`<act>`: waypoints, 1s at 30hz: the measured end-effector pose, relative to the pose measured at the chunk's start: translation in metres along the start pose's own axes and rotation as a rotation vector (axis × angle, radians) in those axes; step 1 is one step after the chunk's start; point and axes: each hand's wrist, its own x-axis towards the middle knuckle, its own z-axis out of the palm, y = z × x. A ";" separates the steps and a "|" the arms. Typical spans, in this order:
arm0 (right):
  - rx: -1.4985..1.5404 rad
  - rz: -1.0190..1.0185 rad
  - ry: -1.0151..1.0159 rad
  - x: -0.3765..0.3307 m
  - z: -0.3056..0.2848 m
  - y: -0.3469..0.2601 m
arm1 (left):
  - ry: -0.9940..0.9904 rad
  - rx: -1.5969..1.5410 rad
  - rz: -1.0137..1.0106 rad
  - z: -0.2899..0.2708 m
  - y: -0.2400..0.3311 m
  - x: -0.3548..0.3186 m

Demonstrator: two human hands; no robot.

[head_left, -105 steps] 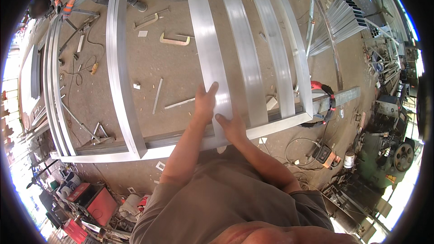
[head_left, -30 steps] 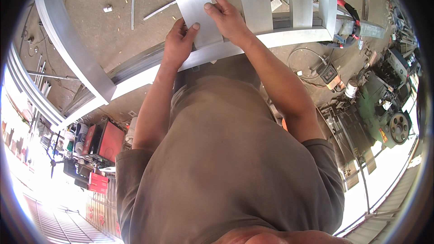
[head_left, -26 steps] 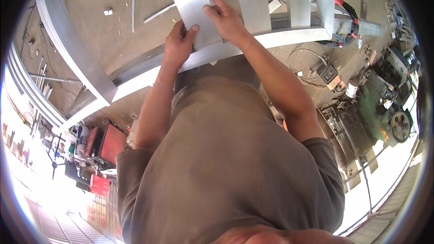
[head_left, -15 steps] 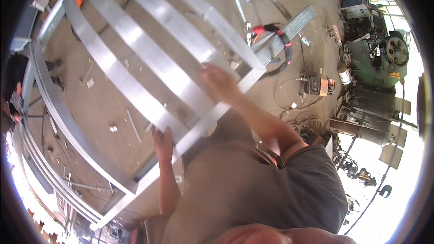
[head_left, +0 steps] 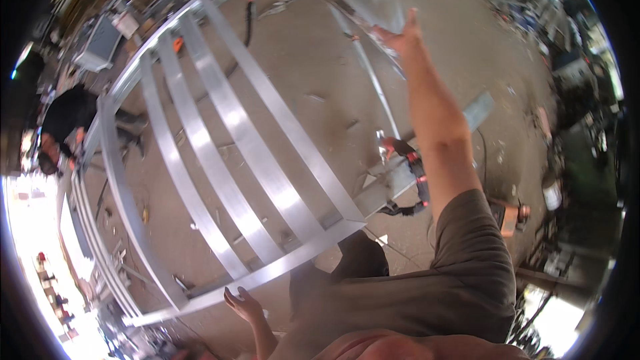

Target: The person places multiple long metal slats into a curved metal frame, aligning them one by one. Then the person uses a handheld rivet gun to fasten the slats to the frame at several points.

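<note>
A silvery metal frame (head_left: 280, 265) with several flat slats lies across the left and middle of the view. My left hand (head_left: 245, 305) is just by its near rail, fingers apart and holding nothing; whether a fingertip touches the rail I cannot tell. My right arm is stretched far forward past the frame's right end. The right hand (head_left: 404, 39) is spread, thumb raised, beside a long metal piece (head_left: 383, 43) on the floor side. No grip on that piece shows, and the hand is slightly blurred.
A black and red strap-like item (head_left: 419, 177) lies on a metal beam (head_left: 393, 183) right of the frame. A thin metal tube (head_left: 373, 80) stretches beyond it. Another person (head_left: 70, 113) bends at the far left. An orange and black machine (head_left: 510, 219) stands at right.
My right hand has left the slats and reached far forward and right. My left hand has come off the slat end toward the near rail. The view has shifted, showing more floor ahead.
</note>
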 end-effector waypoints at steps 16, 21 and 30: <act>0.844 0.454 0.397 0.080 0.000 -0.075 | -0.018 -0.036 -0.212 -0.034 0.076 -0.077; 0.534 0.128 0.311 -0.065 0.068 -0.128 | 0.013 -0.156 -0.128 -0.029 0.087 -0.051; -0.065 0.099 -0.191 -0.385 0.195 -0.039 | -0.233 -0.992 0.164 -0.085 0.196 0.065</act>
